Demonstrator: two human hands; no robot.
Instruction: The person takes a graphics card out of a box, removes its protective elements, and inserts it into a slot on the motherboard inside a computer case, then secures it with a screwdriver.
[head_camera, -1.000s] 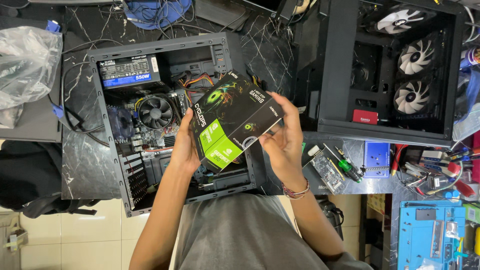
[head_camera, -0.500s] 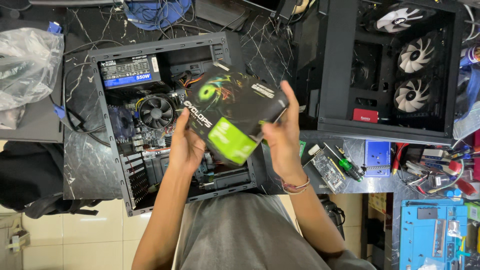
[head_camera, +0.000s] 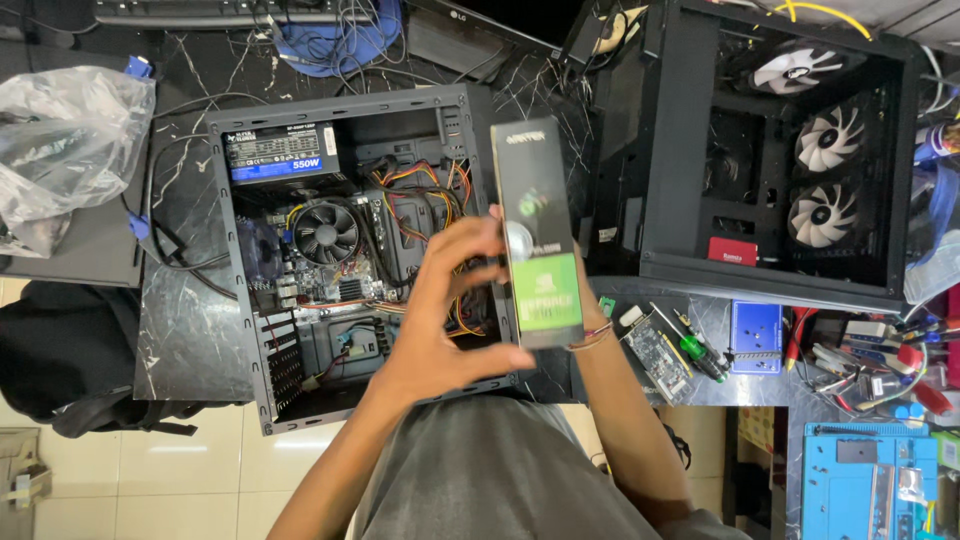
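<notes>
I hold a black and green graphics-card box (head_camera: 535, 230) upright and edge-on, its narrow side facing me. My left hand (head_camera: 450, 310) grips its left face, fingers curled on the upper part and thumb under the lower corner. My right hand (head_camera: 592, 322) is mostly hidden behind the box; only the wrist with a thin bracelet shows, and it seems to support the right face. The box hovers over the right edge of an open computer case (head_camera: 240, 330) lying on its side, with a power supply (head_camera: 275, 155) and a cooler fan (head_camera: 325, 232) inside.
A second black case (head_camera: 670, 150) with three white fans (head_camera: 822, 140) stands at the right. A green-handled screwdriver (head_camera: 698, 349), a small circuit board (head_camera: 658, 348) and small tools lie below it, beside a blue mat (head_camera: 870, 480). A plastic bag (head_camera: 70, 150) and a black backpack (head_camera: 60, 350) sit left.
The box has been turned from showing its broad printed face to standing edge-on. My right hand has slipped behind it and my left hand now wraps the near side.
</notes>
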